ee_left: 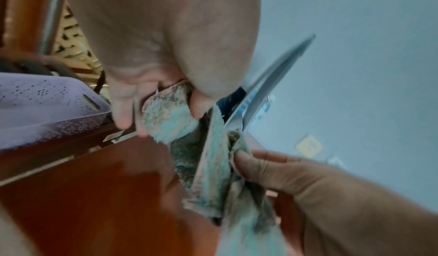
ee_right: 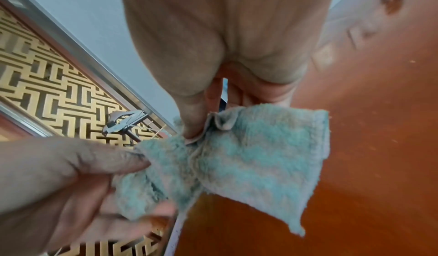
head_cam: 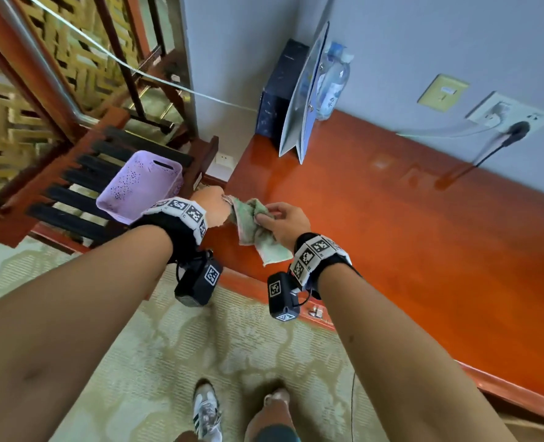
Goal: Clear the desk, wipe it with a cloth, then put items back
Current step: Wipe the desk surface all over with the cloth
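Note:
A worn green and white cloth point(head_cam: 254, 226) hangs between both hands above the left end of the glossy red-brown desk point(head_cam: 407, 237). My left hand point(head_cam: 211, 207) grips its upper end; in the left wrist view the curled fingers point(ee_left: 123, 110) and thumb close round the cloth point(ee_left: 166, 117). My right hand point(head_cam: 280, 221) pinches a fold of it, thumb against fingers; in the right wrist view the cloth point(ee_right: 249, 159) spreads below that hand point(ee_right: 196, 132), with its lower corner hanging free over the desk point(ee_right: 367, 129).
A dark box point(head_cam: 278, 94), a white folder point(head_cam: 302, 100) and a water bottle point(head_cam: 332, 81) stand at the desk's back left against the wall. A purple basket point(head_cam: 140, 186) sits on a slatted wooden rack point(head_cam: 73, 186) left of the desk. Plugs and a cable point(head_cam: 487, 145) hang from wall sockets.

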The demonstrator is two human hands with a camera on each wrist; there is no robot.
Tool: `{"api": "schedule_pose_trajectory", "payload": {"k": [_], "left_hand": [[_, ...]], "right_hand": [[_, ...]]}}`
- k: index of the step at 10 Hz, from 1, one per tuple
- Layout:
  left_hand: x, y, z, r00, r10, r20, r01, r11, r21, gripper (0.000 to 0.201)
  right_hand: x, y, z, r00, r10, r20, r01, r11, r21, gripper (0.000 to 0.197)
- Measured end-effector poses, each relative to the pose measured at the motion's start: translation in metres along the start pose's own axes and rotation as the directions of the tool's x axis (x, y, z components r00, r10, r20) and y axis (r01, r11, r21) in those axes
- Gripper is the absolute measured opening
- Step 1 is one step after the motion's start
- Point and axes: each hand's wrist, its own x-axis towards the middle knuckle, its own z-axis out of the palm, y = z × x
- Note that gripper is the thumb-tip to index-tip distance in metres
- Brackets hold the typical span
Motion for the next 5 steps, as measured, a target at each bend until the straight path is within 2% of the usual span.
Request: {"api": "schedule_pose_trajectory", "payload": {"k": [1, 2, 3, 4, 5], "left_hand": [[0.001, 0.005, -0.019, 0.998, -0.048, 0.048, 0.059, 0.964, -0.258, 0.03], [-0.003, 0.026, -0.042, 0.994, -0.066, 0.083, 0.097, 0.884, -0.458, 0.022], [0.003, 0.027, -0.05, 0.971, -0.012, 0.239, 0.145, 0.825, -0.546, 0.024], [0.009, 0.02, -0.067, 0.977, -0.024, 0.212, 0.162, 0.731, -0.663, 0.02], [0.02, -0.014, -0.08, 0.997, -0.076, -0.018, 0.045, 0.75, -0.66, 0.021]], "right_hand": [[0.008, -0.028, -0.01, 1.0, 0.011, 0.001, -0.011, 0.998, 0.069, 0.023], [0.02, -0.056, -0.016, 0.999, -0.017, -0.05, 0.022, 0.993, 0.114, 0.02], [0.033, -0.085, -0.011, 0.999, 0.037, 0.026, -0.042, 0.971, 0.235, 0.024], [0.04, -0.119, -0.001, 0.963, 0.076, 0.26, -0.193, 0.867, 0.461, 0.018], [0.052, -0.14, 0.022, 0.946, 0.037, 0.323, -0.168, 0.906, 0.389, 0.009]]}}
